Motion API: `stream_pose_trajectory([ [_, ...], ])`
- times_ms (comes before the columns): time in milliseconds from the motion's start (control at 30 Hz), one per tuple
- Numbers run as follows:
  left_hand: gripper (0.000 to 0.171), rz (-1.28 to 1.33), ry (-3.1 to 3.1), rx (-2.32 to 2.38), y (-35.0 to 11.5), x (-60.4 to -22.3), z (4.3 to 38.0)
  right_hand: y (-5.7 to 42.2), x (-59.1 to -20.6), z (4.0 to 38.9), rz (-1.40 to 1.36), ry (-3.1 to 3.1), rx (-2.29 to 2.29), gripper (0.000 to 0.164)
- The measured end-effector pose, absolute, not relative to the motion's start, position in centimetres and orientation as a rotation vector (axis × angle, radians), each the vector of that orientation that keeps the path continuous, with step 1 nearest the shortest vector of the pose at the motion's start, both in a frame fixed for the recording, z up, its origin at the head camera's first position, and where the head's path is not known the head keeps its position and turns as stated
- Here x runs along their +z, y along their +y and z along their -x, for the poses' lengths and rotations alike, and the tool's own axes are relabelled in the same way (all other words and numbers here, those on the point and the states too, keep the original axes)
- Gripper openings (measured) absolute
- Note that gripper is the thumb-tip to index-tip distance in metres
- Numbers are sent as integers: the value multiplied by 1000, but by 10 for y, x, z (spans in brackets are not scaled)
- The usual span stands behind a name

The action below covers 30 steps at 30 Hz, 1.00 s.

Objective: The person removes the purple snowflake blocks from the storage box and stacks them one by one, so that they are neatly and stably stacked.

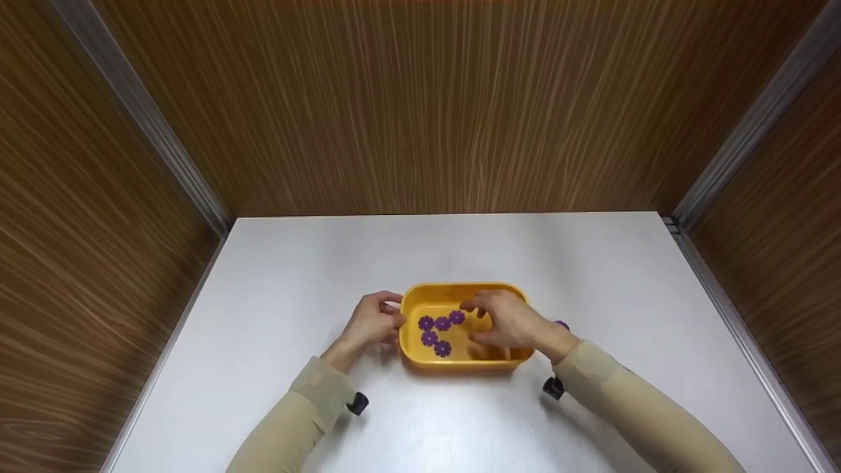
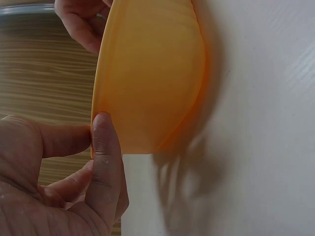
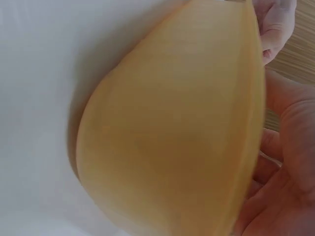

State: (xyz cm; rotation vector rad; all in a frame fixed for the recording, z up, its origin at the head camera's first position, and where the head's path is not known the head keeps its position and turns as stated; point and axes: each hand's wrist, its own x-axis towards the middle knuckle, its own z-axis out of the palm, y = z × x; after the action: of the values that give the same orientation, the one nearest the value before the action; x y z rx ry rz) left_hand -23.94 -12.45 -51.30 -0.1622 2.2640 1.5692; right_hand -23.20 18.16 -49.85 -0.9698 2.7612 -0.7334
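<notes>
A yellow plastic tub [image 1: 453,365] with rounded corners stands on the white table. My left hand [image 1: 372,322] pinches its left rim; in the left wrist view one digit lies against the tub's outer wall [image 2: 152,73] and another goes over the edge. Several purple flower-shaped pieces [image 1: 443,349] lie on the left part of the tub's floor. Over the right half of the tub is my right hand [image 1: 509,318], its fingers spread and loosely bent, nothing visible between them. In the right wrist view the tub's wall [image 3: 167,123] hides part of this hand.
Another purple piece [image 1: 562,325] shows just right of the tub, partly covered by the right wrist. The white table [image 1: 315,256] is enclosed by wood-grain panels [image 1: 447,112] at the back and sides, with metal strips [image 1: 736,125] at the corners.
</notes>
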Motion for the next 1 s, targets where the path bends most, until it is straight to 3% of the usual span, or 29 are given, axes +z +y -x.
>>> stream_pose_trajectory([
  [367,46,160,2251,1590,-127,-520,229,170,-513,241,878,2710,-616,50],
  [633,47,189,2245,1579,-137,-528,219,154,-533,241,990,2601,-505,54],
  [1000,46,185,2255,1565,-142,-530,218,147,-538,240,923,2633,-538,36],
])
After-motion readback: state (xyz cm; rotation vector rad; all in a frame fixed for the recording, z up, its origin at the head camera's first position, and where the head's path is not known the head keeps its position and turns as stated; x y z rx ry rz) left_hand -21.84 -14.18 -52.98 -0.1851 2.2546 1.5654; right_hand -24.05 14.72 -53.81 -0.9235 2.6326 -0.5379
